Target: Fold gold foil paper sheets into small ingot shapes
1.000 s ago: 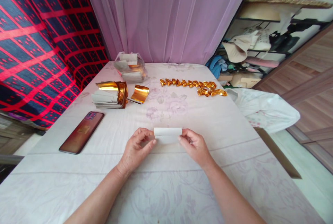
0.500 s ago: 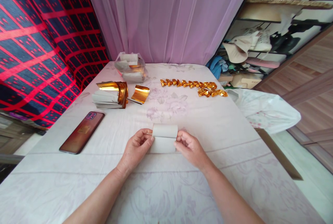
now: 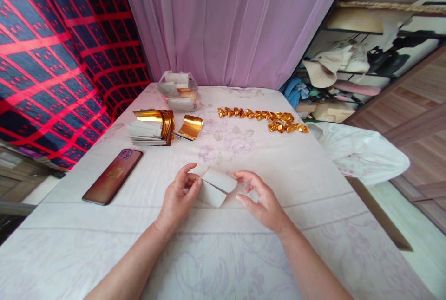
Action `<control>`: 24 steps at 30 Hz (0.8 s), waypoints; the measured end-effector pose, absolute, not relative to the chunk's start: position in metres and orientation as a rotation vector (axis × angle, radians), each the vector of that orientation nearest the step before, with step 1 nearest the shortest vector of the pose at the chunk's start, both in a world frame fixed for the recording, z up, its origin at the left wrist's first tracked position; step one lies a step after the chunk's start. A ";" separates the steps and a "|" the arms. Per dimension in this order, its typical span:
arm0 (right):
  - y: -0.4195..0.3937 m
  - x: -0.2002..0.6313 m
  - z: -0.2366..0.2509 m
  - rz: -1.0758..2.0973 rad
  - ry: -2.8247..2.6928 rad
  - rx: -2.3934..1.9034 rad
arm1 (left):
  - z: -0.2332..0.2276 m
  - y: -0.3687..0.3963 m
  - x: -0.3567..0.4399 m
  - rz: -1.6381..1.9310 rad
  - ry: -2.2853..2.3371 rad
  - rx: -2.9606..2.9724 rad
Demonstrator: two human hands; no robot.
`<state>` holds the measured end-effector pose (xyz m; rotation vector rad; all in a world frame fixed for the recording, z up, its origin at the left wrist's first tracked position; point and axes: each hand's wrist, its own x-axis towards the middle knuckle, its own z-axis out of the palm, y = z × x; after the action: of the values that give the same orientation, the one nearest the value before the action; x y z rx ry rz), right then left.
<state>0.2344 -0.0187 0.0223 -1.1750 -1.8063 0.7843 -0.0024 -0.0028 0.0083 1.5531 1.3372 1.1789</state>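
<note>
Most of the frame is filled by a table [image 3: 313, 225] covered with a pale flowered cloth, behind which a lilac curtain [image 3: 226, 21] is hung at top centre and a red-and-navy checked fabric [image 3: 52, 58] is spread over the upper left. A white plastic bag [image 3: 358, 153] is seen at the table's right edge. A dark red phone [image 3: 113, 182] is laid flat at centre left, well apart from the hands. Above it, a stack of gold-and-white paper sheets [image 3: 151, 127] is set, with a single curled gold sheet [image 3: 190, 127] just beside it and a clear bag of sheets [image 3: 178, 91] behind. A row of small folded gold pieces [image 3: 263, 118] is lined up at upper centre right. At lower centre, a small white sheet of paper [image 3: 213, 187] — folded over on itself — is pinched at its left end by the left hand [image 3: 177, 200], thumb and fingers closed on it. The right hand [image 3: 263, 200] is held open just beside the sheet's right end, fingers spread — not gripping it.
</note>
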 end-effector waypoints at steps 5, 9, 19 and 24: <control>-0.022 0.222 0.043 0.295 -1.928 -1.098 | 0.017 -0.009 -0.002 1.148 1.386 1.869; -0.018 0.202 0.069 0.091 -2.105 -1.038 | 0.021 -0.012 0.003 1.180 1.307 1.964; -0.002 0.192 0.075 0.488 -2.025 -1.281 | 0.025 -0.011 0.003 1.145 1.208 1.721; -0.003 0.192 0.070 0.772 -1.866 -1.375 | 0.026 -0.009 0.002 1.052 1.186 1.474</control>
<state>0.1923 -0.0027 0.0704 -1.3749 -1.8664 0.7718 0.0019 -0.0095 0.0262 1.4740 1.1860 1.0523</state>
